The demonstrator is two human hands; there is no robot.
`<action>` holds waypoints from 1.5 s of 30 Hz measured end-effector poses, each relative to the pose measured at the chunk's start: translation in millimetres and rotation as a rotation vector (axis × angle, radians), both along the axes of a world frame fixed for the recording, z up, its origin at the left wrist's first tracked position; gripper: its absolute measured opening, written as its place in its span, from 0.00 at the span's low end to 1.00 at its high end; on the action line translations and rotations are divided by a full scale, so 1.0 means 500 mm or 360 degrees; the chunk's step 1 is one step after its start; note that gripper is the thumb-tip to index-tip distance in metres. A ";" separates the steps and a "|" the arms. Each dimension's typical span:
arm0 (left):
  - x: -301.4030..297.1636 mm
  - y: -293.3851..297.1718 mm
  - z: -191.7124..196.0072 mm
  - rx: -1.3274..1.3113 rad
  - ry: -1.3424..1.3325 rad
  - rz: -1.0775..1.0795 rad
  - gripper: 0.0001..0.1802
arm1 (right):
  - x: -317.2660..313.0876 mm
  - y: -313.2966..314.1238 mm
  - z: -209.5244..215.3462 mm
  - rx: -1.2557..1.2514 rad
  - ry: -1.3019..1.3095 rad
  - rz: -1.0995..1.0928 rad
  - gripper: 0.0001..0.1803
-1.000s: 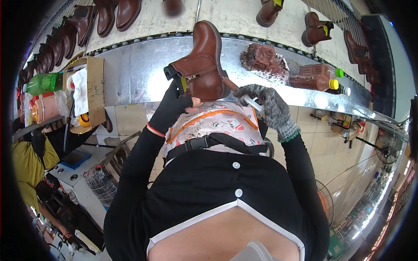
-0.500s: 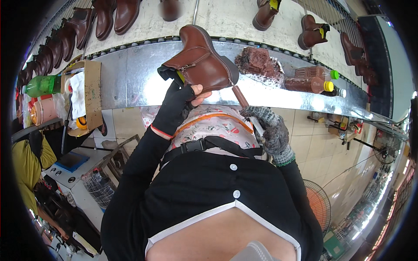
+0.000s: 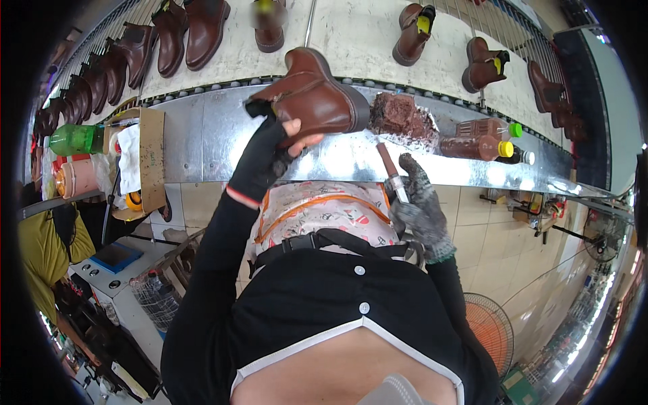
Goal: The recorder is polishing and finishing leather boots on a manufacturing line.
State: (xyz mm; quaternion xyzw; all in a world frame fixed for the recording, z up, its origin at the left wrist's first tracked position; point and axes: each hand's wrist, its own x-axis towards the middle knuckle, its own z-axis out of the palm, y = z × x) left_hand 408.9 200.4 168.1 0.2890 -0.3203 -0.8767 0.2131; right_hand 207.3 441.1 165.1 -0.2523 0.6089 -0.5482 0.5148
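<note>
My left hand, in a black fingerless sleeve, grips a brown leather ankle boot from below and holds it above the metal ledge. The boot lies on its side, its sole toward the right and its dark opening toward the left. In my right hand, which wears a grey knit glove, is a slim tool with a brown, flat end and a pale handle. The tool's end points up and left, apart from the boot. Part of its handle is hidden by the glove.
On the metal ledge sit a brown-stained crumbly block and bottles of brown liquid with coloured caps. A cardboard box and a green bottle stand left. Beyond, more boots line a pale conveyor.
The tool has come away from the boot's heel area, and my right hand's grip has loosened and turned. My left hand still holds the boot, now tilted slightly differently.
</note>
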 end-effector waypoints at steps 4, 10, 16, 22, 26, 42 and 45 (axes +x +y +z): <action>-0.101 -0.119 -0.041 -0.0186 -0.0031 -0.0088 0.26 | 0.002 -0.039 -0.150 0.0046 0.0427 -0.0320 0.33; -0.335 -0.334 -0.094 -0.0684 -0.0270 -0.0134 0.26 | 0.015 -0.059 -0.305 0.0175 -0.0027 -0.0658 0.22; -0.467 -0.367 -0.145 -0.2172 -0.1121 -0.0034 0.34 | 0.008 -0.041 -0.320 0.0288 0.0630 -0.0462 0.26; -0.479 -0.317 -0.194 -0.2161 -0.1206 -0.0095 0.41 | 0.001 -0.035 -0.330 0.0342 0.0922 -0.0354 0.30; -0.353 -0.229 -0.296 -0.2683 -0.1545 0.0270 0.43 | 0.003 -0.033 -0.324 0.0332 0.0998 -0.0336 0.30; -0.094 -0.020 -0.349 -0.2918 -0.1359 0.0113 0.31 | 0.033 -0.072 -0.278 0.0017 0.0015 -0.0814 0.18; -0.093 -0.020 -0.352 -0.2904 -0.1372 0.0099 0.30 | 0.039 -0.076 -0.268 0.0106 0.0205 -0.0750 0.16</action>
